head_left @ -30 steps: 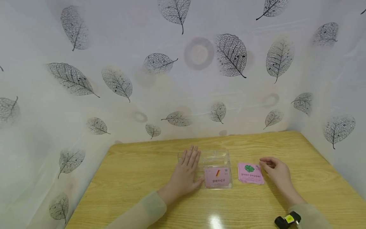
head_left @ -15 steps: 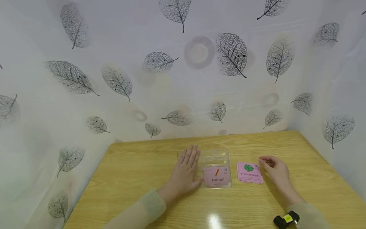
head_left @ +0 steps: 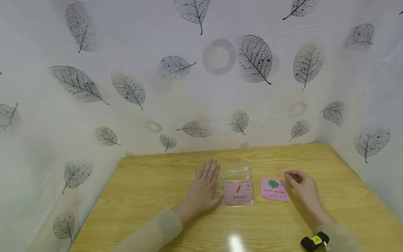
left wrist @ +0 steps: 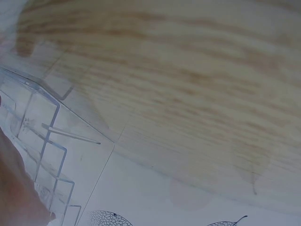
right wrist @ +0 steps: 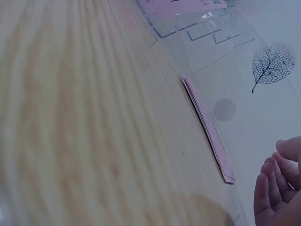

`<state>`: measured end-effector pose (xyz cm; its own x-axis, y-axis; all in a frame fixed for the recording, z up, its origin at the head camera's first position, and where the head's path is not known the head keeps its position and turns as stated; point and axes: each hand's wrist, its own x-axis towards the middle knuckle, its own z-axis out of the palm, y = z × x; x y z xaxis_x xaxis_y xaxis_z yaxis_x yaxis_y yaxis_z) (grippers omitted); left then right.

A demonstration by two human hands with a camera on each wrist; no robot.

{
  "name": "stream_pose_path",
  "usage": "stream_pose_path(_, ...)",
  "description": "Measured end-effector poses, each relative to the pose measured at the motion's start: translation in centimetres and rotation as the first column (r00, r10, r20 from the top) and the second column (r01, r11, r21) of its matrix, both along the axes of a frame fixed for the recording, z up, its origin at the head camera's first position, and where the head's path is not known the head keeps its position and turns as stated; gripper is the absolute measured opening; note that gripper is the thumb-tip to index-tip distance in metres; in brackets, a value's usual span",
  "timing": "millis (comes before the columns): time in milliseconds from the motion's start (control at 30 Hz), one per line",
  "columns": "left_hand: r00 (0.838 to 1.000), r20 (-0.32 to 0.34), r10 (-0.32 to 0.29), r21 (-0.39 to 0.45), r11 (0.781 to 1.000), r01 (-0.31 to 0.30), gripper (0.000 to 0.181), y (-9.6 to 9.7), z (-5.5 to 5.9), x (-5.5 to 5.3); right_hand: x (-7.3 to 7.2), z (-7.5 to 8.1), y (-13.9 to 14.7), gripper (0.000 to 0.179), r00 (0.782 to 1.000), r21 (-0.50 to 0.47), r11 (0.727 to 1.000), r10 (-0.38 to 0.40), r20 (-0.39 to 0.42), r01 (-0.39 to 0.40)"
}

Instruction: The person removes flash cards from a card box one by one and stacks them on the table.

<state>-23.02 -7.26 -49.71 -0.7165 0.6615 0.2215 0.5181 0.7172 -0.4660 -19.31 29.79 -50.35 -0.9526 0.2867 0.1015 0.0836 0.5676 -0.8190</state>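
A clear plastic stepped card holder (head_left: pixel 236 171) stands on the table, with a pink "pencil" card (head_left: pixel 238 193) in its front tier. My left hand (head_left: pixel 203 192) lies over the holder's left part with straight fingers, the thumb near that card. In the left wrist view, the tiers of the holder (left wrist: pixel 49 136) show beside part of the hand. To the right lies a stack of pink cards (head_left: pixel 274 189), a "green pepper" card on top. Just right of the stack, my right hand (head_left: pixel 303 187) has loosely bent fingers with nothing between them; the right wrist view shows it apart from the stack.
Everything rests on a wood-grain table (head_left: pixel 141 196). White sheeting (head_left: pixel 217 101) printed with leaves rises behind the table and at both sides. A black device with a yellow label (head_left: pixel 316 240) is at the right sleeve.
The head view shifts very slightly. Both hands, the holder and the cards otherwise stay in place.
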Motion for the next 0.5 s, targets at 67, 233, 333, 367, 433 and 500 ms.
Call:
stream_pose_path(67, 1.000, -0.001, 0.000, 0.001, 1.000, 0.000, 0.103, 0.00, 0.01, -0.03, -0.03, 0.08, -0.06, 0.033, 1.000, -0.007, 1.000, 0.006, -0.007, -0.006)
stream_pose_path(233, 1.000, 0.008, 0.004, -0.001, 1.000, -0.004, 0.103, 0.03, 0.10, 0.00, -0.01, 0.08, -0.27, 0.029, 0.999, -0.012, 1.000, 0.019, -0.031, -0.019)
stream_pose_path(333, 1.000, 0.014, 0.008, -0.005, 1.000, -0.008, 0.103, 0.06, 0.13, 0.05, 0.05, 0.04, -0.45, 0.028, 0.999, -0.010, 1.000, 0.026, -0.048, -0.027)
stream_pose_path(367, 1.000, 0.014, 0.009, -0.006, 1.000, -0.009, 0.102, 0.07, 0.13, 0.05, 0.03, 0.04, -0.50, 0.028, 0.998, -0.010, 0.999, 0.030, -0.053, -0.031)
stream_pose_path(433, 1.000, 0.012, 0.009, -0.006, 1.000, -0.009, 0.103, 0.07, 0.13, 0.04, 0.02, 0.07, -0.62, 0.029, 0.998, -0.011, 0.999, 0.035, -0.059, -0.036)
stream_pose_path(500, 1.000, 0.006, 0.008, -0.005, 1.000, -0.008, 0.103, 0.05, 0.11, 0.03, 0.03, 0.09, -0.77, 0.029, 0.997, -0.015, 0.999, 0.037, -0.063, -0.038)
